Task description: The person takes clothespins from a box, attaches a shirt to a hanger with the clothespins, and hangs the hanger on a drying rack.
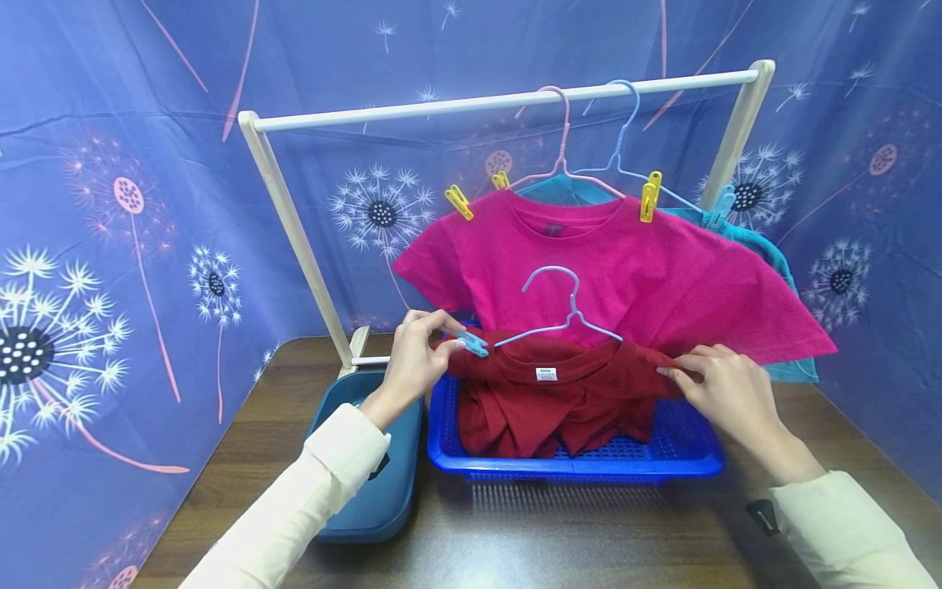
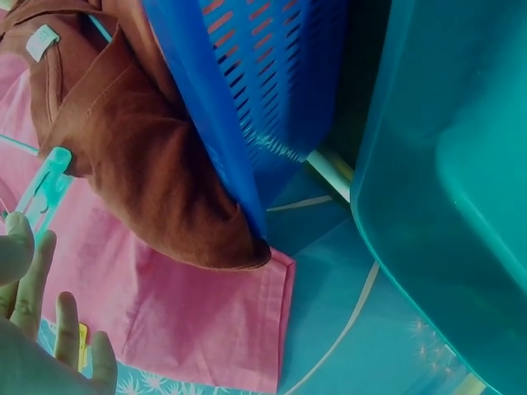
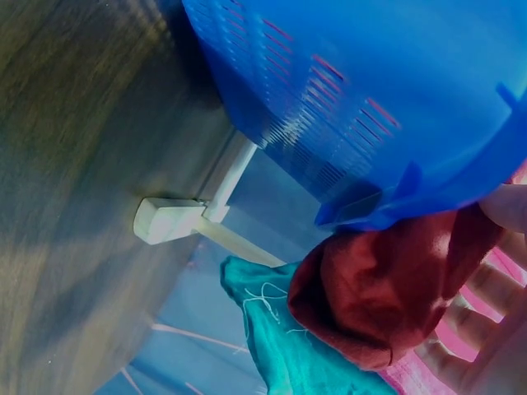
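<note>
A dark red T-shirt with a light blue hanger in its neck lies over the blue basket. Between thumb and fingers, my left hand pinches a light blue clothespin beside the shirt's left shoulder. In the left wrist view, the tip of that clothespin meets the collar edge; whether it clips the cloth I cannot tell. On the other side, my right hand holds the shirt's right sleeve between thumb and fingers. The same red sleeve bunches against the basket rim in the right wrist view.
Behind stands a rack with a white rail. A pink T-shirt hangs there with yellow clothespins, before a teal garment on a blue hanger. A teal bin stands left of the basket on the wooden table.
</note>
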The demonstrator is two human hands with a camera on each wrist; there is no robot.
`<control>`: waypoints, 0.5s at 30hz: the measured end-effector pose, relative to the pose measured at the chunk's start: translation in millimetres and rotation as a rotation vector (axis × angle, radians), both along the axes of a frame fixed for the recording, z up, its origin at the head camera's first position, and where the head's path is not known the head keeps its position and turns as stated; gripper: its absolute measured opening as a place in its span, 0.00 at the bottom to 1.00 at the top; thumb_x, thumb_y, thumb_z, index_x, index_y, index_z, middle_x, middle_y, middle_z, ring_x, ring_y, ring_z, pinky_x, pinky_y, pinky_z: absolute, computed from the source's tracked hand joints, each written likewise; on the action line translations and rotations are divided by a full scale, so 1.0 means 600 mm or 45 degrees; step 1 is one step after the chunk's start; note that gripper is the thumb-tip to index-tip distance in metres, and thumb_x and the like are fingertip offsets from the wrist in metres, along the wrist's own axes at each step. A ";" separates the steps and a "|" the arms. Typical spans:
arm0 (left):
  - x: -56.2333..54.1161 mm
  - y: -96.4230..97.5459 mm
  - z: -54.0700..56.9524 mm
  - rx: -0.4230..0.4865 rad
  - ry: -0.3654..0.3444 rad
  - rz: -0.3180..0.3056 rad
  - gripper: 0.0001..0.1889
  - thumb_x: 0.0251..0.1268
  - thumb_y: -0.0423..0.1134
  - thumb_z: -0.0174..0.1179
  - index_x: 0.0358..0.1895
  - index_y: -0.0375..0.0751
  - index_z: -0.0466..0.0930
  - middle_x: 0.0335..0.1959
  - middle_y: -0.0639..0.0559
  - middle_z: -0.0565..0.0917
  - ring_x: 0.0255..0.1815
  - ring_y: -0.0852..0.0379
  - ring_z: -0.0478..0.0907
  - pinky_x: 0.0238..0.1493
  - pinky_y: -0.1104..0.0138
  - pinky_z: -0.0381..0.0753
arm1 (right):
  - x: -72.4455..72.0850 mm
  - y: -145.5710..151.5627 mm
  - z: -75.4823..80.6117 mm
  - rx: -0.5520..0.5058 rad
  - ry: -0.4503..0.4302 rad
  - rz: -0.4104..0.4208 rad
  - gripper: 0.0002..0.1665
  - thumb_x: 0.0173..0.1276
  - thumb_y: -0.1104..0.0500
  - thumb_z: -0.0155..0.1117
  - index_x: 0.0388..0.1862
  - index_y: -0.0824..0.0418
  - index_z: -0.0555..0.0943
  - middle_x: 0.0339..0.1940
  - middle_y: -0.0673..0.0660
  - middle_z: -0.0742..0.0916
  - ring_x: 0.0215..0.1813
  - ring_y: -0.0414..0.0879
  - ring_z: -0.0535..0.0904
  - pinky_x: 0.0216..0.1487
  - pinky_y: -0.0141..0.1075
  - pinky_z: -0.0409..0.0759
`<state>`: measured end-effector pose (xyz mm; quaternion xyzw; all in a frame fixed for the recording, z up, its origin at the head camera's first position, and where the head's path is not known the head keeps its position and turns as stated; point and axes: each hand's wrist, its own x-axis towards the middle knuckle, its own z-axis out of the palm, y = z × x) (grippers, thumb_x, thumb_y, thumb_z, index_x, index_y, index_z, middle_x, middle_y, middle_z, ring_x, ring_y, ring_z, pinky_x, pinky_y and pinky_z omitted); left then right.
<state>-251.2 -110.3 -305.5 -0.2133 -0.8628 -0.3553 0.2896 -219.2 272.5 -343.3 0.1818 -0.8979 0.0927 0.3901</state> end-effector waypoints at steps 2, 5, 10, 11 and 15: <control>-0.001 0.001 0.001 -0.011 0.008 0.006 0.07 0.44 0.32 0.69 0.28 0.45 0.82 0.28 0.55 0.86 0.40 0.54 0.73 0.39 0.62 0.69 | 0.000 0.000 0.000 0.003 -0.004 -0.002 0.07 0.43 0.59 0.70 0.23 0.59 0.85 0.21 0.54 0.84 0.25 0.55 0.78 0.17 0.43 0.67; -0.001 0.003 0.004 -0.024 0.010 0.008 0.07 0.44 0.31 0.69 0.27 0.45 0.82 0.27 0.56 0.86 0.41 0.54 0.74 0.39 0.62 0.69 | 0.000 0.001 0.000 0.007 -0.008 -0.003 0.07 0.43 0.59 0.70 0.23 0.59 0.85 0.21 0.54 0.84 0.25 0.55 0.78 0.17 0.43 0.68; -0.002 0.007 0.006 -0.047 0.007 0.019 0.07 0.43 0.31 0.69 0.26 0.46 0.81 0.25 0.56 0.85 0.40 0.54 0.74 0.40 0.60 0.70 | 0.000 0.001 0.001 0.012 0.005 0.003 0.07 0.42 0.59 0.71 0.23 0.59 0.85 0.21 0.54 0.83 0.25 0.55 0.77 0.17 0.43 0.67; -0.002 0.008 0.006 -0.051 0.007 0.024 0.07 0.43 0.31 0.69 0.25 0.46 0.81 0.25 0.56 0.85 0.40 0.54 0.74 0.41 0.60 0.70 | 0.000 0.001 0.001 0.012 0.008 0.006 0.07 0.42 0.58 0.71 0.23 0.59 0.84 0.20 0.53 0.83 0.24 0.55 0.77 0.17 0.43 0.67; -0.003 0.010 0.003 -0.096 -0.011 0.034 0.07 0.43 0.32 0.69 0.25 0.46 0.81 0.25 0.57 0.85 0.41 0.54 0.74 0.45 0.56 0.69 | 0.001 0.000 0.000 0.010 0.014 0.011 0.07 0.41 0.58 0.71 0.22 0.58 0.84 0.19 0.53 0.82 0.23 0.54 0.77 0.16 0.41 0.66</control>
